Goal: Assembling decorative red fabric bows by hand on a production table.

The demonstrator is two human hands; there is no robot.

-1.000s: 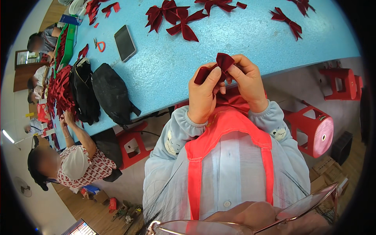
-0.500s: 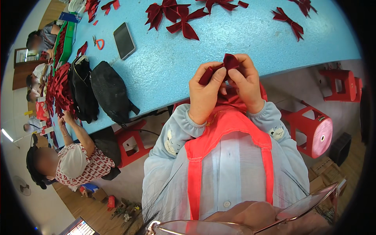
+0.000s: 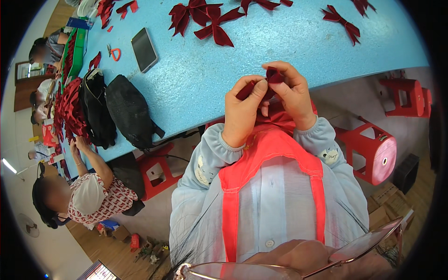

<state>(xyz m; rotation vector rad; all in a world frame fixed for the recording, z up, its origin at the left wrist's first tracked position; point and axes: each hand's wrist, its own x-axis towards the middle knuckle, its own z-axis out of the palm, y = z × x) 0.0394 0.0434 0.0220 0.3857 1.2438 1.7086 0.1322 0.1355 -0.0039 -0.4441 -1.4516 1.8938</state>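
A dark red velvet ribbon bow is held between my two hands, just in front of the table's near edge. My left hand pinches its left loop and middle between thumb and fingers. With thumb and curled fingers, my right hand grips the right loop, which stands up above the thumb. The fingers cover much of the ribbon's middle. Farther off on the blue table lie several finished-looking velvet bows, among them one bow straight ahead and another bow to the right.
A phone, orange-handled snips and black bags lie on the left. Beyond them are a heap of red ribbon and a green tray. A co-worker sits at left. Red stools stand at right.
My right fingers have shifted around the right loop, which now sits lower and more folded. The left hand keeps its pinch. The whole view has moved slightly.
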